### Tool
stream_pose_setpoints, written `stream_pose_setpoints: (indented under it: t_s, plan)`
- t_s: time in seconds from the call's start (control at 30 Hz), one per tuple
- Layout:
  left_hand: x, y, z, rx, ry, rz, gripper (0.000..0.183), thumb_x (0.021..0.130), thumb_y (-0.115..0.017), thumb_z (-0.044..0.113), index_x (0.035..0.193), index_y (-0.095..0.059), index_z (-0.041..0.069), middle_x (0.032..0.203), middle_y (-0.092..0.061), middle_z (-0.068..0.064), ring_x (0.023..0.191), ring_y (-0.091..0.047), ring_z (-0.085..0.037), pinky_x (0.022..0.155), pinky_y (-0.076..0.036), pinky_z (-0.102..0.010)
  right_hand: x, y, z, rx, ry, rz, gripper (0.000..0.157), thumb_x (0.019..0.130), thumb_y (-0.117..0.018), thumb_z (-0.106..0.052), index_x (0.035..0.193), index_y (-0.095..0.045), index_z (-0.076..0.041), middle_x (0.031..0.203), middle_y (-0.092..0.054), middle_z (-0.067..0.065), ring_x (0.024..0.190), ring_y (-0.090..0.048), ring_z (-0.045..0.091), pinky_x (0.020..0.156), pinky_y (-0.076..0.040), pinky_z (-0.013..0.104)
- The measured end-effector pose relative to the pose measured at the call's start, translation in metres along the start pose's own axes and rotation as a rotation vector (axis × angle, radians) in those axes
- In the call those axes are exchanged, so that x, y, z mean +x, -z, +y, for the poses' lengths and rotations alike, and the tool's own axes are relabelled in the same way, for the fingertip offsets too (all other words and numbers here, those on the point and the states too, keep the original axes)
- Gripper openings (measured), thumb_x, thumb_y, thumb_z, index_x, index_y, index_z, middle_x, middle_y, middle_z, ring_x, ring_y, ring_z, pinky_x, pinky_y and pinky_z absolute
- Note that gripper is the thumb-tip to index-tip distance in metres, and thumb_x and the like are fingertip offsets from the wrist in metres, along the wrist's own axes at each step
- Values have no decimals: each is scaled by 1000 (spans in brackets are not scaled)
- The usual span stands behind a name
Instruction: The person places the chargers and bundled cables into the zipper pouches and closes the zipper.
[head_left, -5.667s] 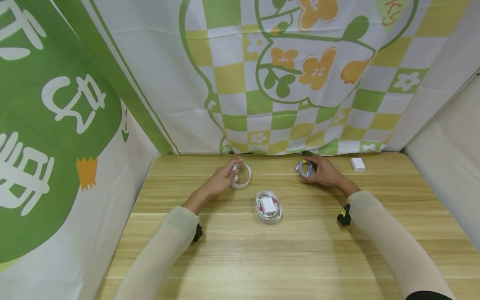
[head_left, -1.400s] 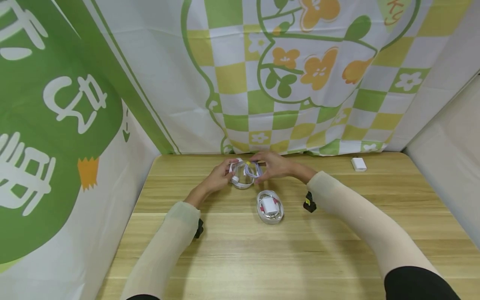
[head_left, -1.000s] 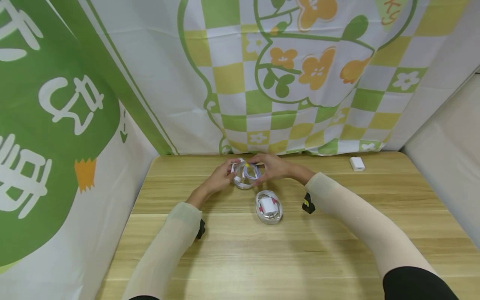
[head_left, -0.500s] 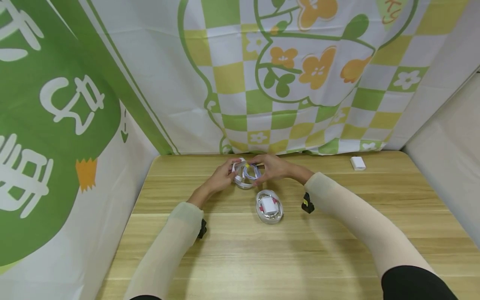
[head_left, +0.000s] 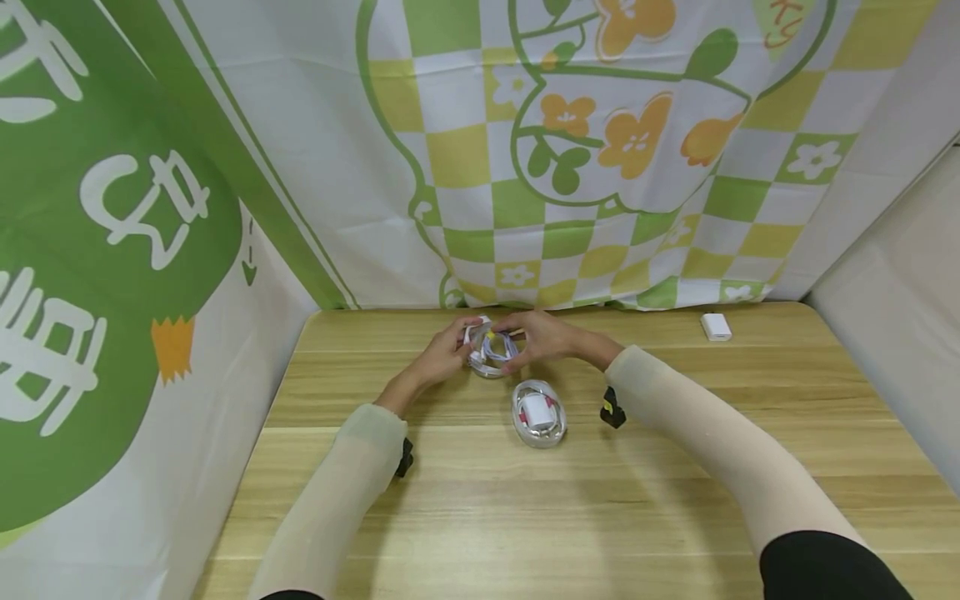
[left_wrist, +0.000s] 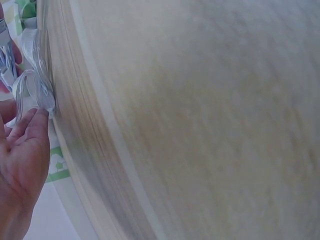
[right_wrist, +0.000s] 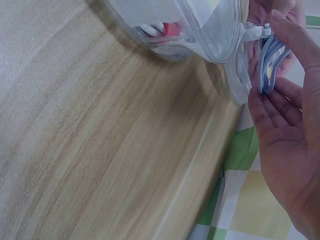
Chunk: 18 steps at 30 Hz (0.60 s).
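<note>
At the table's back edge my left hand (head_left: pixel 438 358) grips the left side of a round clear plastic case (head_left: pixel 491 373). Its thumb and fingers also show on the clear rim (left_wrist: pixel 37 65) in the left wrist view. My right hand (head_left: pixel 551 335) pinches a coiled pale blue cable (head_left: pixel 501 348) with a yellow tie. In the head view the coil overlaps the case opening; how deep it sits inside cannot be told. White plug ends of the cable point toward the left hand. The right wrist view shows the braided cable (right_wrist: pixel 270 55) between thumb and fingers.
Nearer the person stands a second clear case (head_left: pixel 553 440) holding a white charger block (head_left: pixel 536 411) and a cable with red ties. Another white charger (head_left: pixel 716 327) lies at the back right. A printed curtain (head_left: pixel 622 250) hangs along the table's back edge.
My right hand has brought the coiled cable leftward from the back middle to the clear case, then shifted slightly further left. My left hand has kept its hold on the case.
</note>
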<state>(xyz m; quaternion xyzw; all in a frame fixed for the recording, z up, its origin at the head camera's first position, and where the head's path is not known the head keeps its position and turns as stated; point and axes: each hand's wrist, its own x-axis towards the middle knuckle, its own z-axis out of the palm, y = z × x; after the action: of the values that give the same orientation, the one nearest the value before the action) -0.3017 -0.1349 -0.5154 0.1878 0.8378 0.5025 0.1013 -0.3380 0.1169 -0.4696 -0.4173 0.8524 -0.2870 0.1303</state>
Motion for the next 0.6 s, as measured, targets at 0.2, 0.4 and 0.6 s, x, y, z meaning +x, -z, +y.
stream_pose_setpoints:
  t_s: [0.2,0.4,0.6]
  plan:
    - [0,0,1,8,-5,1,50,108,-48,-2,157,-39,0,140,-61,-31,123,-63,-35,89,-51,-31,1,-2,2,1,-14,-27,75,82,-93,-29,141,-62,5,139,-69,19,125,-66,31,107,-54,47]
    - [0,0,0,14,-23,5,50,107,-48,-3,156,-40,-1,140,-61,-32,123,-64,-37,91,-51,-33,2,-4,2,-12,-35,-47,72,84,-91,-28,141,-63,5,139,-69,18,124,-66,30,106,-54,47]
    - [0,0,-1,5,-25,7,49,107,-49,-3,156,-41,0,135,-64,-31,109,-65,-31,83,-49,-30,3,-6,2,-36,-54,-54,72,85,-90,-31,142,-63,4,138,-69,18,119,-66,27,103,-55,45]
